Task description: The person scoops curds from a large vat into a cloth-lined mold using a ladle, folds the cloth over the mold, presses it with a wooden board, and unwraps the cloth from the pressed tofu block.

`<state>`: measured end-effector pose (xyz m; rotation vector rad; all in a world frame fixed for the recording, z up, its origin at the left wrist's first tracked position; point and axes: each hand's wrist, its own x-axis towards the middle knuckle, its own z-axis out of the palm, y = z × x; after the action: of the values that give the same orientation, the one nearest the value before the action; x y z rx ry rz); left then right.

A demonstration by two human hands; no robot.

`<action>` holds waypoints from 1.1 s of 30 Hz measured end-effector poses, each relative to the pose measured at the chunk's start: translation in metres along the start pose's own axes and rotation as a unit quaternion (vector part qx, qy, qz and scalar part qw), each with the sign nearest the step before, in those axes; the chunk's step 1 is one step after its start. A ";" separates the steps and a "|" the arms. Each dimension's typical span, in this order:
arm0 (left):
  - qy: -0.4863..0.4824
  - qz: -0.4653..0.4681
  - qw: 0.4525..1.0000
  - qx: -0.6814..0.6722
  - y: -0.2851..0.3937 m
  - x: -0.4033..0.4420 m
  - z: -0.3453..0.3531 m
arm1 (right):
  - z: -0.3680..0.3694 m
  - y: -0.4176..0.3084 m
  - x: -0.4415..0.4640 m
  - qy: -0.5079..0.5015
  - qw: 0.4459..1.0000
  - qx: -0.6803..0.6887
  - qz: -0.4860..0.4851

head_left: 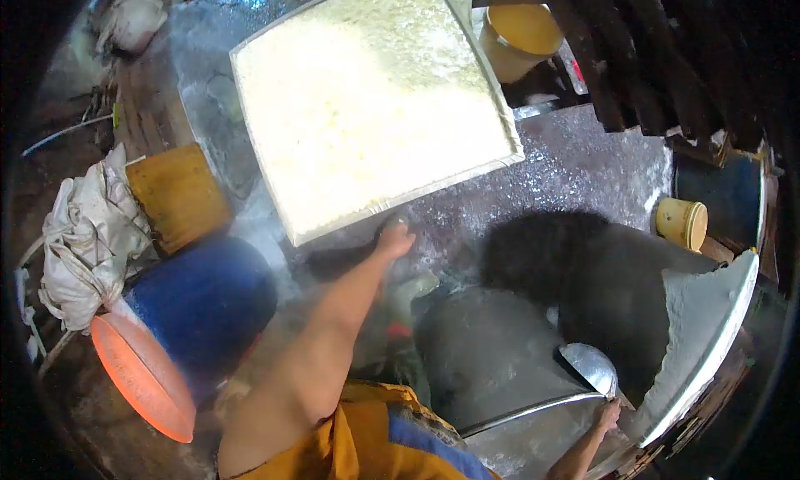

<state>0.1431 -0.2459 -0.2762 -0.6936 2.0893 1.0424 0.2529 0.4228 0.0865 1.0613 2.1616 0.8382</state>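
My left hand [398, 238] reaches forward, its fingers curled just below the near edge of a large white-rimmed tray [333, 130]. Something small and dark shows at the fingertips; I cannot make out what it is. The tray holds a pale yellowish-white, wet-looking mass. At the lower right, my right hand [611, 415] is closed on the handle end of a metal ladle [590, 366]. The shiny ladle bowl lies above the curved metal rim [533, 407] of a vessel near my body. Greyish liquid or a grey surface [492, 347] shows beyond that rim.
On the left are a blue drum [204, 301], an orange basin [142, 380], a yellow container [177, 197] and a white sack [83, 238]. A yellow bucket [521, 34] stands beyond the tray. To the right are a small yellow pail [682, 222] and a white-coated curved edge [708, 338].
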 end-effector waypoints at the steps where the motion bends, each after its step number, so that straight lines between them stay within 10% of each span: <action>1: -0.003 -0.027 0.999 -0.039 -0.002 0.002 0.001 | 0.016 0.006 0.012 0.064 0.997 0.023 -0.034; 5: -0.059 -0.159 0.942 -0.288 -0.028 0.030 0.008 | -0.055 -0.084 -0.059 0.203 0.950 0.173 -0.160; 9: -0.048 -0.223 0.728 -0.647 -0.071 0.078 0.050 | -0.015 -0.202 -0.099 0.174 0.835 0.362 -0.378; 11: -0.060 -0.137 0.569 -0.808 -0.098 0.099 0.067 | -0.015 -0.287 -0.157 0.014 0.838 0.386 -0.386; 13: -0.047 -0.107 0.529 -0.840 -0.105 0.109 0.074 | 0.025 -0.355 -0.190 -0.107 0.813 0.318 -0.476; 17: -0.005 -0.075 0.568 -0.820 -0.097 0.109 0.071 | 0.100 -0.488 -0.261 -0.248 0.728 0.287 -0.572; 21: 0.046 0.014 0.732 -0.679 -0.070 0.086 0.071 | 0.095 -0.597 -0.297 -0.448 0.706 0.346 -0.425; 25: 0.124 0.243 0.923 -0.273 -0.036 0.029 0.083 | 0.121 -0.681 -0.259 -0.678 0.270 0.684 0.000; 27: 0.095 0.223 0.917 -0.318 -0.037 0.004 0.102 | 0.046 -0.670 -0.225 -0.658 0.226 0.719 -0.007; 28: 0.051 0.150 0.881 -0.446 -0.044 -0.006 0.112 | 0.009 -0.660 -0.209 -0.648 0.201 0.734 -0.016; 31: 0.035 -0.098 0.540 -0.835 -0.077 -0.022 0.124 | 0.003 -0.647 -0.136 -0.598 0.173 0.780 -0.064; 33: 0.077 -0.124 0.415 -0.898 -0.101 -0.031 0.117 | 0.021 -0.616 -0.077 -0.621 -0.029 0.763 -0.175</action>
<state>0.2738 -0.1981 -0.3509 -1.8667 -0.1121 2.7912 0.0223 0.0661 -0.3667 0.7219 0.2865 -2.5265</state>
